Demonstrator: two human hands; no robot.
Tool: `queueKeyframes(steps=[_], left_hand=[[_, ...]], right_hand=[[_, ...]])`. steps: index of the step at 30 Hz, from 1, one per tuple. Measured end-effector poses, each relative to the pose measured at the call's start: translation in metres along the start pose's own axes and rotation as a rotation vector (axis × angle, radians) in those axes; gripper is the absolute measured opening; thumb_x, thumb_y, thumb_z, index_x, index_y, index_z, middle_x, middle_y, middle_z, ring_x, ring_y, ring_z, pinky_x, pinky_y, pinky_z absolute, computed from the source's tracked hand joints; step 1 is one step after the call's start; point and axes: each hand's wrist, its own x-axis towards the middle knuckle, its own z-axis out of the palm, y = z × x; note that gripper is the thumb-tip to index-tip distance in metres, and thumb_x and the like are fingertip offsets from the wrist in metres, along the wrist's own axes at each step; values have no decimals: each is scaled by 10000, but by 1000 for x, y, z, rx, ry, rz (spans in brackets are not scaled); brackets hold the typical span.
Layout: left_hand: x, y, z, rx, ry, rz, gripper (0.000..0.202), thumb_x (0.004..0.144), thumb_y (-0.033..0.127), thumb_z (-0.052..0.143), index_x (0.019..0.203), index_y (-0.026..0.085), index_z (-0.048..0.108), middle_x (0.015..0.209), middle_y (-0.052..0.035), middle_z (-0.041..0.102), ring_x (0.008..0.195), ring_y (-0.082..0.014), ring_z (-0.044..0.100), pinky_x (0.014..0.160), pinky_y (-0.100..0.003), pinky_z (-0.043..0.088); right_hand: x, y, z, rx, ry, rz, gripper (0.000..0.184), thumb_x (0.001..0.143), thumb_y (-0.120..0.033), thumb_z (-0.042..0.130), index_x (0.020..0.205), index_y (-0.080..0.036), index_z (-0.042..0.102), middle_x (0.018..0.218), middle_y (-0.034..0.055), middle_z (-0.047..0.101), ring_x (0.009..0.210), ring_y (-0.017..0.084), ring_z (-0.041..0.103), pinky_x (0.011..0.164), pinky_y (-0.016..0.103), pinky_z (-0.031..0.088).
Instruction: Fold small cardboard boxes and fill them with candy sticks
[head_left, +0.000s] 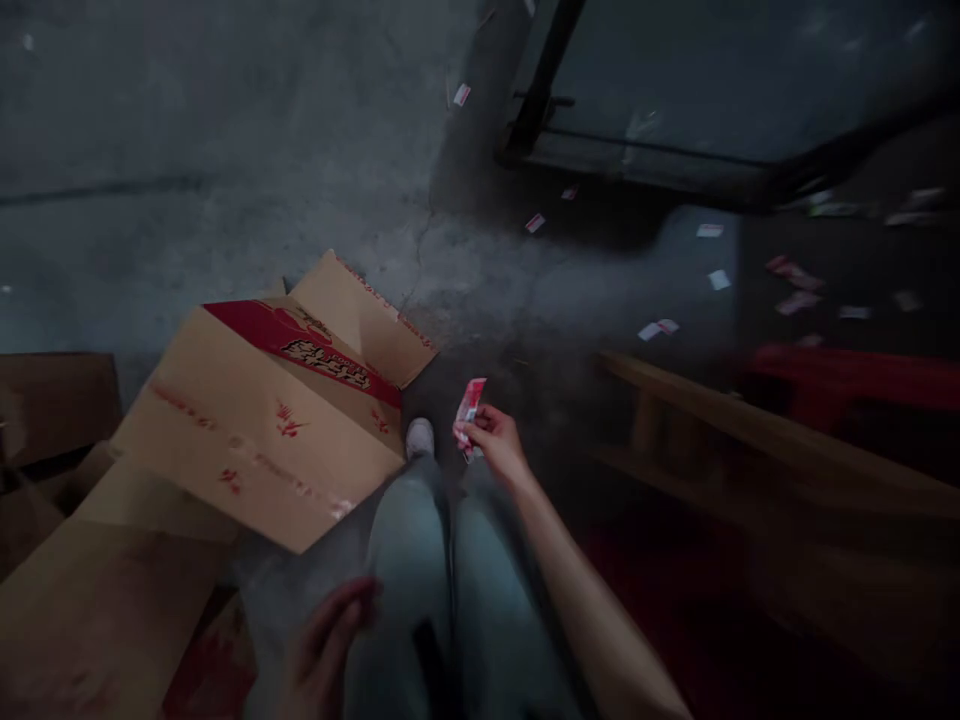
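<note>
Concrete floor [225, 150], flattened cardboard box [255, 420] at left. Right hand [499, 445] has grip clamped on red sachet [469, 415]; left hand [330, 640] has grip apart, beside jeans [409, 570].

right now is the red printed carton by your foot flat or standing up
Flat: the printed cardboard carton lies collapsed on the concrete floor, flaps spread, no upright walls showing.

The left hand [330, 640] blurs and runs off my bottom edge. I can't read the red packet [469, 418], and the floor scraps [718, 280] are too small to make out.
</note>
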Motion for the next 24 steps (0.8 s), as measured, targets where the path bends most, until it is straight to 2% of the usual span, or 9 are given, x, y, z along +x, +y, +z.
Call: queueKeyframes(steps=[2, 3, 5, 7, 10, 13, 18, 21, 24], left_hand=[[-42, 56, 4, -98, -150, 39, 477, 682, 522, 753, 1035, 201, 760, 1095, -114, 732, 943, -260, 696, 878, -371, 557], [-66, 85, 5, -183, -228, 97, 524, 679, 486, 773, 1119, 205, 726, 1170, -115, 705, 973, -238, 688, 891, -345, 547], [-114, 137, 4, -314, -328, 238, 555, 633, 388, 829, 1141, 203, 709, 1139, -104, 714, 901, -192, 689, 841, -302, 552], [-159, 178, -4, -344, -384, 361, 375, 621, 310, 842, 955, 163, 758, 920, -76, 751, 757, -140, 672, 745, -240, 546], [-211, 218, -19, -476, -470, 409, 248, 599, 315, 860, 723, 144, 730, 674, -14, 701, 598, -99, 620, 588, -196, 523], [-241, 245, -32, -646, -676, 273, 314, 541, 327, 897, 718, 164, 695, 678, 17, 701, 612, -101, 650, 554, -180, 538], [-264, 279, -44, -588, -909, 161, 333, 516, 285, 917, 724, 173, 682, 698, 34, 723, 607, -74, 667, 549, -126, 537], [-273, 295, -45, -515, -977, 219, 337, 544, 377, 899, 729, 172, 706, 720, 0, 743, 616, -106, 683, 569, -178, 566], [-276, 310, -42, -444, -1036, 456, 331, 562, 415, 884, 764, 189, 751, 730, -24, 753, 632, -129, 695, 585, -207, 576]], right_hand=[[-114, -64, -2, 155, -133, -69, 382, 634, -478, 783, 786, -171, 614, 634, 2, 653, 492, 130, 574, 444, 219, 438], [-171, -96, -5, 207, -176, -99, 378, 614, -465, 805, 755, -170, 616, 598, -4, 634, 473, 124, 556, 434, 215, 422], [-273, -156, -12, 192, -193, -148, 338, 631, -442, 807, 725, -169, 631, 550, -13, 606, 468, 116, 538, 447, 210, 414], [-354, -205, -21, 85, -129, -245, 290, 671, -424, 789, 733, -168, 669, 550, -11, 606, 488, 110, 525, 474, 210, 417], [-434, -254, -32, 18, 89, -434, 268, 675, -372, 800, 845, -173, 743, 719, 29, 687, 604, 125, 568, 546, 222, 459], [-479, -281, -33, 166, 302, -519, 253, 676, -331, 809, 877, -184, 765, 763, 41, 711, 627, 135, 602, 568, 235, 496], [-513, -302, -11, 423, 547, -632, 120, 736, -292, 762, 765, -178, 738, 621, 6, 668, 494, 106, 571, 482, 214, 480], [-519, -305, -3, 333, 763, -823, 74, 848, -210, 647, 801, -189, 700, 631, -12, 631, 527, 91, 562, 493, 196, 463], [-523, -299, -12, -48, 1025, -1147, 209, 847, -53, 595, 924, -224, 688, 768, 5, 669, 683, 113, 627, 611, 224, 520]])
